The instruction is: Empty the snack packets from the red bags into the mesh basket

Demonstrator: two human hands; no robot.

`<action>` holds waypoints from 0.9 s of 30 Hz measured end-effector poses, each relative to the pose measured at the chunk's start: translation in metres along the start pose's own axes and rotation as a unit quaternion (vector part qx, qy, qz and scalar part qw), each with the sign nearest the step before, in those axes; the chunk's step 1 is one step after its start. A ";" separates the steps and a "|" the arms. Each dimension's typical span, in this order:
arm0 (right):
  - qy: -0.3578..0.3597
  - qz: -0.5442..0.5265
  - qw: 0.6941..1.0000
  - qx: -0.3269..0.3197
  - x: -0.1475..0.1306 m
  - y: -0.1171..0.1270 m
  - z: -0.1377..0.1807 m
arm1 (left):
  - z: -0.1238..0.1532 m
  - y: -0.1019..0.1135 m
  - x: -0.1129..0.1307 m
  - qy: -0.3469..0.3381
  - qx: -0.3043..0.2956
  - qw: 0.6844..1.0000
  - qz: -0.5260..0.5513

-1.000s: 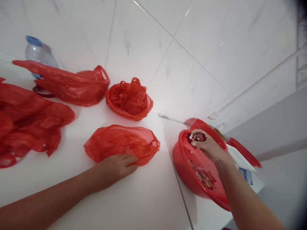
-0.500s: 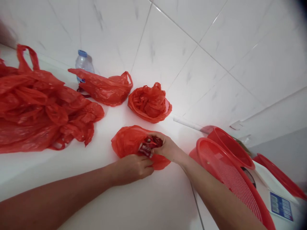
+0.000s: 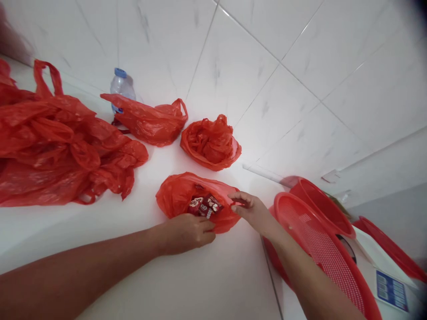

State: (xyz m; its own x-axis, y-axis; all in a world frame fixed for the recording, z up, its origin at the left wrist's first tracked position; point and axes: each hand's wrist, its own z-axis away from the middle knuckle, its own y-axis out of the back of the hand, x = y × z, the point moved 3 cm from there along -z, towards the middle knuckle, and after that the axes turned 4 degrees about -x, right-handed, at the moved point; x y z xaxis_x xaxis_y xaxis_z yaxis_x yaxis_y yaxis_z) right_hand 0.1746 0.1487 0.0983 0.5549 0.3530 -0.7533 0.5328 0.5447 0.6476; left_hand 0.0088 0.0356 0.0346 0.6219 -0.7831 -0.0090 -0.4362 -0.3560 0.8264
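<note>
A small red plastic bag (image 3: 178, 195) lies open on the white counter, with red candy packets (image 3: 204, 205) showing inside its mouth. My left hand (image 3: 187, 232) pinches the near edge of the bag's opening and holds it down. My right hand (image 3: 251, 210) grips the right edge of the opening, fingers curled on the plastic, with no packet in it. A red perforated basket (image 3: 320, 253) stands just right of my right wrist.
A big heap of red bags (image 3: 56, 146) fills the left. Another red bag (image 3: 150, 122) lies before a plastic bottle (image 3: 122, 84), and a bunched bag (image 3: 210, 142) sits by the tiled wall. More red bowls (image 3: 320, 209) and a white box stand at right.
My right hand carried packets from the basket into the open bag, let them go, and now holds the bag's right edge. My left hand still holds the near edge.
</note>
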 end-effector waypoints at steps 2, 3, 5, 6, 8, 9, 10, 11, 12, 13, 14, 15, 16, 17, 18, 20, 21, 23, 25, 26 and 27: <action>0.005 0.051 0.999 -0.001 0.000 -0.004 0.004 | -0.001 0.002 -0.001 0.011 0.017 1.000 -0.010; 0.004 0.097 0.995 0.003 0.000 -0.006 0.006 | -0.001 0.004 -0.004 0.021 0.032 0.999 -0.019; -0.014 0.237 0.971 0.026 0.002 -0.011 0.007 | 0.002 0.010 -0.013 0.051 0.075 0.995 -0.048; -0.030 0.318 0.947 0.042 0.003 -0.014 0.007 | 0.004 0.014 -0.020 0.074 0.097 0.990 -0.066; -0.062 0.451 0.888 0.068 0.007 -0.017 0.006 | 0.010 0.022 -0.038 0.142 0.113 0.979 -0.095; -0.074 0.492 0.865 0.072 0.009 -0.019 0.006 | 0.013 0.027 -0.048 0.188 0.106 0.971 -0.107; -0.084 0.515 0.850 0.070 0.012 -0.020 0.006 | 0.017 0.031 -0.057 0.239 0.090 0.960 -0.117; -0.094 0.524 0.844 0.065 0.015 -0.021 0.005 | 0.021 0.035 -0.066 0.291 0.071 0.946 -0.123; -0.103 0.519 0.847 0.057 0.018 -0.022 0.006 | 0.026 0.038 -0.074 0.340 0.053 0.931 -0.125; -0.110 0.503 0.856 0.046 0.022 -0.023 0.006 | 0.031 0.041 -0.081 0.383 0.035 0.916 -0.117; -0.115 0.480 0.869 0.034 0.026 -0.023 0.006 | 0.035 0.042 -0.086 0.421 0.019 0.902 -0.096; -0.117 0.453 0.883 0.023 0.030 -0.023 0.006 | 0.040 0.042 -0.091 0.456 0.005 0.888 -0.061; -0.117 0.424 0.898 0.019 0.033 -0.023 0.006 | 0.044 0.040 -0.095 0.488 -0.007 0.872 -0.015; -0.112 0.394 0.912 0.024 0.036 -0.022 0.006 | 0.048 0.038 -0.098 0.517 -0.010 0.855 0.035; -0.103 0.361 0.926 0.041 0.039 -0.021 0.006 | 0.051 0.035 -0.100 0.543 0.000 0.835 0.088; -0.076 0.275 0.953 0.102 0.041 -0.016 0.007 | 0.056 0.031 -0.105 0.576 0.062 0.792 0.192; -0.057 0.220 0.964 0.139 0.041 -0.013 0.007 | 0.056 0.030 -0.106 0.583 0.104 0.768 0.244; -0.017 0.079 0.977 0.197 0.039 -0.007 0.009 | 0.056 0.027 -0.109 0.581 0.184 0.712 0.349; 0.021 -0.085 0.971 0.223 0.038 -0.001 0.011 | 0.055 0.026 -0.110 0.571 0.249 0.649 0.436; 0.037 -0.160 0.959 0.233 0.037 0.001 0.012 | 0.055 0.027 -0.111 0.564 0.279 0.620 0.468; 0.048 -0.224 0.942 0.244 0.038 0.004 0.012 | 0.054 0.027 -0.112 0.557 0.307 0.595 0.492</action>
State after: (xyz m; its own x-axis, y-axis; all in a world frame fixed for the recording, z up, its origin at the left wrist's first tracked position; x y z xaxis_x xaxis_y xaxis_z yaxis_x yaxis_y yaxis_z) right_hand 0.2052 0.1550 0.0737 0.1573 0.2510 -0.9551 0.9430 0.2489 0.2207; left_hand -0.1079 0.0860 0.0273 -0.2340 -0.0645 0.9701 -0.8883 -0.3914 -0.2403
